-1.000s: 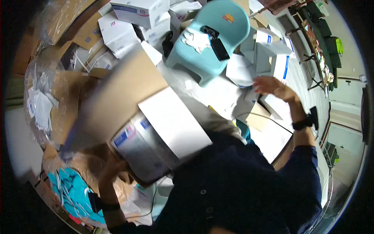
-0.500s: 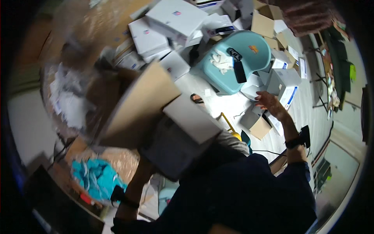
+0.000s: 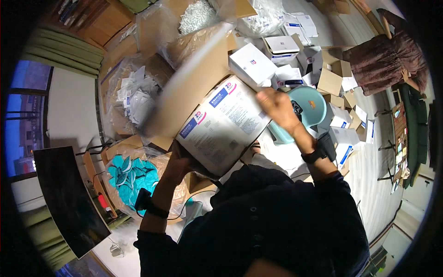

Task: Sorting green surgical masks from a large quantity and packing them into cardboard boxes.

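A large cardboard carton (image 3: 224, 131) is tilted in front of my body. Its facing surface is white, printed with blue and pink marks, and a tan flap (image 3: 191, 87) stands up along its far left side, blurred. My left hand (image 3: 177, 165) grips the carton's near left corner, with its fingers partly hidden by the edge. At the far right corner is my right hand (image 3: 280, 110), smeared by motion. Its fingertips are at the carton's edge, but whether they hold it is unclear.
Beyond the carton are white boxes (image 3: 253, 63) and a pale blue plastic stool (image 3: 314, 102) with things on it. Teal folded items (image 3: 131, 177) fill a lined box at left, beside a dark screen (image 3: 69, 198). Another person (image 3: 385, 57) stands at far right.
The carton has turned, so its printed white surface now shows. My right hand has come left from open air to the carton's edge. My left hand stays at the carton.
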`<action>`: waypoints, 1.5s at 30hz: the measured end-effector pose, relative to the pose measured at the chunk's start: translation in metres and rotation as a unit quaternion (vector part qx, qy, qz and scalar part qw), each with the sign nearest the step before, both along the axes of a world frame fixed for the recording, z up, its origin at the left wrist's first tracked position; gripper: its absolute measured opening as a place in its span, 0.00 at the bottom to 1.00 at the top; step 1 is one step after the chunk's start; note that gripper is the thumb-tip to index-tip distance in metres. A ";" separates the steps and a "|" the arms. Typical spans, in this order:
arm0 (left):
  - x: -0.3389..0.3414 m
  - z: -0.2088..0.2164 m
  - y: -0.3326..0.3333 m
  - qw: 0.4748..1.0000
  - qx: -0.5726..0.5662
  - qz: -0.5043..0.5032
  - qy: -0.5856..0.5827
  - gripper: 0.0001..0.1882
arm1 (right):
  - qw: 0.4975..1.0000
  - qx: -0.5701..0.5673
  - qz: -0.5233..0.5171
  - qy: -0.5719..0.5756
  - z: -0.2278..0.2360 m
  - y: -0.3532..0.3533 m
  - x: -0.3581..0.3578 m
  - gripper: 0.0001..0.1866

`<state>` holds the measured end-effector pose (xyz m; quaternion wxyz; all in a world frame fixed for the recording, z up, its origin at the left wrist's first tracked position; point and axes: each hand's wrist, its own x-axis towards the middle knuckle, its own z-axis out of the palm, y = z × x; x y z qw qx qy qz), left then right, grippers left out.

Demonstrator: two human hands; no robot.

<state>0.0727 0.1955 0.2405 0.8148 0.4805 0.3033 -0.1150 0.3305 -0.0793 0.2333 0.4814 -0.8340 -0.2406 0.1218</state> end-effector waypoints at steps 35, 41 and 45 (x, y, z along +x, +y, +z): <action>0.050 -0.063 -0.005 0.969 -0.041 -0.189 0.154 0.39 | 0.899 0.197 0.081 0.383 -0.081 -0.086 0.007 0.19; 0.070 -0.130 -0.029 0.903 -0.183 -0.324 0.215 0.45 | 0.878 0.060 -0.100 0.465 -0.158 -0.103 -0.048 0.24; 0.052 -0.201 -0.030 0.893 -0.255 -0.288 0.234 0.43 | 0.830 0.047 -0.119 0.543 -0.217 -0.132 -0.087 0.23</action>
